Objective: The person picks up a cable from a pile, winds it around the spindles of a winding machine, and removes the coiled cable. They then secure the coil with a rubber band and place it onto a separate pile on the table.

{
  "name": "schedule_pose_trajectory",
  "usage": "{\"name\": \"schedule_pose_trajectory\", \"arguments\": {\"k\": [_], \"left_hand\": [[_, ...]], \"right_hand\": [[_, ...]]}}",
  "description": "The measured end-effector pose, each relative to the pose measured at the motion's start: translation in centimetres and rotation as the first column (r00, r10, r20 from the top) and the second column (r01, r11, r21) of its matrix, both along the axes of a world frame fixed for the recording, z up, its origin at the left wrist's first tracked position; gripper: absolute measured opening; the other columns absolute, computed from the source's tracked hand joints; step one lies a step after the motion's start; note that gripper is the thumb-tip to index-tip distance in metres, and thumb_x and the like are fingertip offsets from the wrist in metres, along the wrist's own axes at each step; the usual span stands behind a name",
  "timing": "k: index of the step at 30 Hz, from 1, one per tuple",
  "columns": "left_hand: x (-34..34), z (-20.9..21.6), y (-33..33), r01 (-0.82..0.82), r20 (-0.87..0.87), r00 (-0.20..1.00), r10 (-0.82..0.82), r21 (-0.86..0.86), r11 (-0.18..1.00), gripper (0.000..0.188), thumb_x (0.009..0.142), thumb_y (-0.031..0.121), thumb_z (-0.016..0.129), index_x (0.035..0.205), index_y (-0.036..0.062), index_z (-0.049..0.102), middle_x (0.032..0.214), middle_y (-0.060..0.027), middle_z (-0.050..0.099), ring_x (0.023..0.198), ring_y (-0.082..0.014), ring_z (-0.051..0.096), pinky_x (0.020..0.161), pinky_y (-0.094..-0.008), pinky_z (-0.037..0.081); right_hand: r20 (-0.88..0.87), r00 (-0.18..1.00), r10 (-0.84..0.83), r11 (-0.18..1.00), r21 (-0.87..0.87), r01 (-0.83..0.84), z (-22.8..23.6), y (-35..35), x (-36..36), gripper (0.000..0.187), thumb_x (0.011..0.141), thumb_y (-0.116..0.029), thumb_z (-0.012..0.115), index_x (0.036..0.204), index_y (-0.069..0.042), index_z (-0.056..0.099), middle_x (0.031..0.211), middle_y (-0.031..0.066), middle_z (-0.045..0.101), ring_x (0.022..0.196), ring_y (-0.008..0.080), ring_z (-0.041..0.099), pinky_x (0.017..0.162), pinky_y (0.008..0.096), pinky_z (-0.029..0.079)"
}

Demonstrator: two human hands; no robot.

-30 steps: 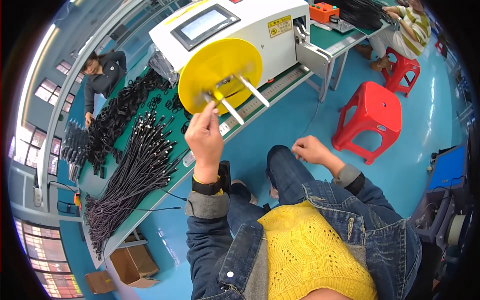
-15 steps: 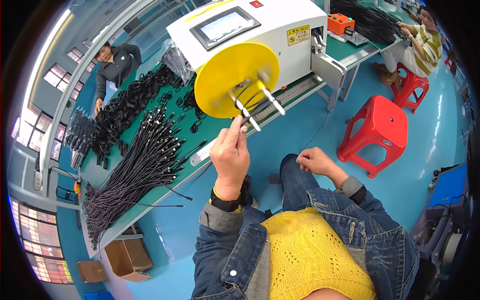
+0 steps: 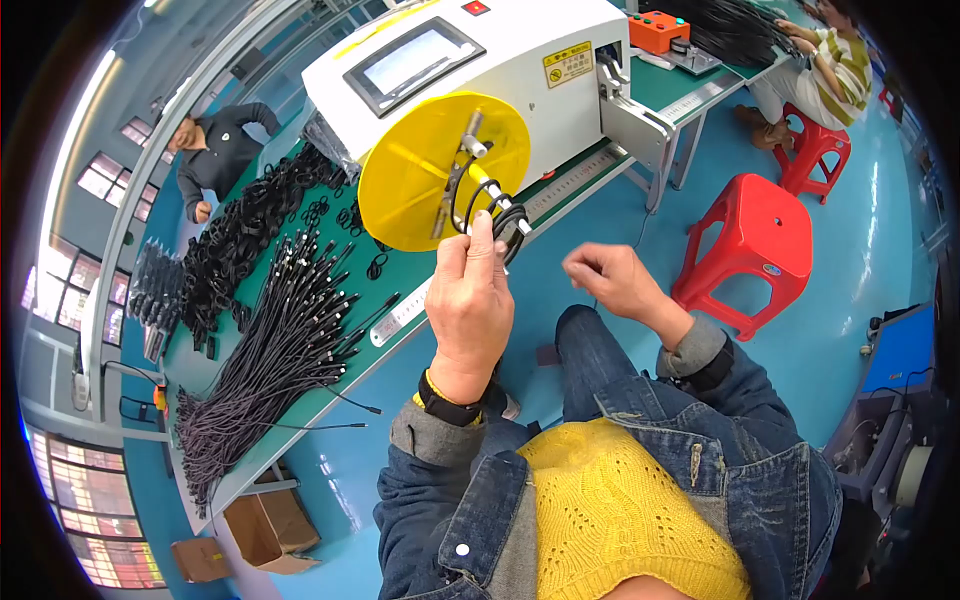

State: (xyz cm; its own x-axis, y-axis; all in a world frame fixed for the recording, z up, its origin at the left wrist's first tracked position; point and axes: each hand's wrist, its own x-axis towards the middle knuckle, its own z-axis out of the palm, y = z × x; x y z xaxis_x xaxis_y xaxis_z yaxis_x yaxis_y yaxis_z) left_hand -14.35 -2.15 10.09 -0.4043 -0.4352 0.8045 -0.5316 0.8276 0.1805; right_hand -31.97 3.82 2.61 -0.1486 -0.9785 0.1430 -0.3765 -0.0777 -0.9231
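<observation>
My left hand (image 3: 472, 300) is raised to the front of a yellow winding disc (image 3: 400, 185), its fingers closed on a coiled black cable (image 3: 513, 216). Loops of that cable hang around the metal posts (image 3: 491, 184) that stick out from the disc. The disc sits on the side of a white winding machine (image 3: 540, 115) with a screen (image 3: 415, 62). To the right of the coil my right hand (image 3: 622, 285) hovers above my knee, fingers curled together, with nothing visible in them.
A pile of straight black cables (image 3: 265, 360) lies on the green table (image 3: 385, 290), with coiled cables (image 3: 235, 235) behind it. Red stools (image 3: 750, 240) stand at the right. One person (image 3: 215, 150) is across the table, another (image 3: 825, 75) at far right. A cardboard box (image 3: 270, 525) is below.
The disc has turned from a blur to a sharper view, its posts now in another position. My left hand has moved up onto the coil. My right hand has risen and shifted left toward the disc.
</observation>
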Motion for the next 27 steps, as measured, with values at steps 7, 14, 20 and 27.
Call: {"name": "schedule_pose_trajectory", "arguments": {"k": [7, 14, 20, 27], "left_hand": [[-0.2, 0.3, 1.0, -0.124, 0.003, 0.992, 0.126, -0.153, 0.98, 0.032, 0.071, 0.007, 0.069, 0.101, 0.0004, 0.061, 0.077, -0.0078, 0.052, 0.065, -0.0227, 0.054, 0.054, -0.0315, 0.045], [0.6, 0.7, 0.9, -0.149, 0.032, 0.987, 0.155, -0.134, 0.98, 0.024, 0.07, 0.007, 0.069, 0.093, 0.0029, 0.062, 0.076, -0.0075, 0.053, 0.061, -0.023, 0.055, 0.053, -0.0312, 0.046], [0.6, 1.6, 0.1, -0.188, 0.117, 0.975, 0.188, -0.013, 0.982, 0.024, 0.07, 0.007, 0.067, 0.094, 0.0054, 0.06, 0.075, -0.0068, 0.055, 0.059, -0.0232, 0.056, 0.051, -0.0314, 0.046], [0.5, 0.0, 1.9, -0.201, 0.136, 0.966, 0.218, -0.132, 0.971, 0.034, 0.074, 0.012, 0.065, 0.104, -0.0004, 0.055, 0.089, -0.0124, 0.056, 0.067, -0.0259, 0.058, 0.057, -0.0321, 0.048]], "right_hand": [[-0.176, 0.978, -0.112, 0.842, -0.539, -0.001, 5.7, -1.4, 2.1, 0.019, 0.075, -0.016, 0.069, 0.078, -0.001, 0.058, 0.061, 0.0069, 0.054, 0.052, 0.0104, 0.048, 0.047, 0.0247, 0.039], [-0.115, 0.982, -0.15, 0.844, -0.533, 0.067, 5.6, -1.9, 2.4, 0.024, 0.072, -0.016, 0.073, 0.073, -0.001, 0.054, 0.059, 0.0062, 0.052, 0.049, 0.0103, 0.047, 0.046, 0.0245, 0.039], [-0.092, 0.988, -0.127, 0.869, -0.491, 0.066, 5.7, -1.8, 2.9, 0.024, 0.073, -0.014, 0.072, 0.072, -0.002, 0.051, 0.059, 0.0042, 0.052, 0.051, 0.0073, 0.047, 0.046, 0.0235, 0.04], [0.464, 0.884, 0.061, 0.936, -0.333, 0.111, 3.7, -2.8, 3.8, 0.018, 0.078, -0.004, 0.066, 0.082, -0.004, 0.048, 0.068, 0.0017, 0.056, 0.058, 0.0067, 0.054, 0.051, 0.0202, 0.045]]}}
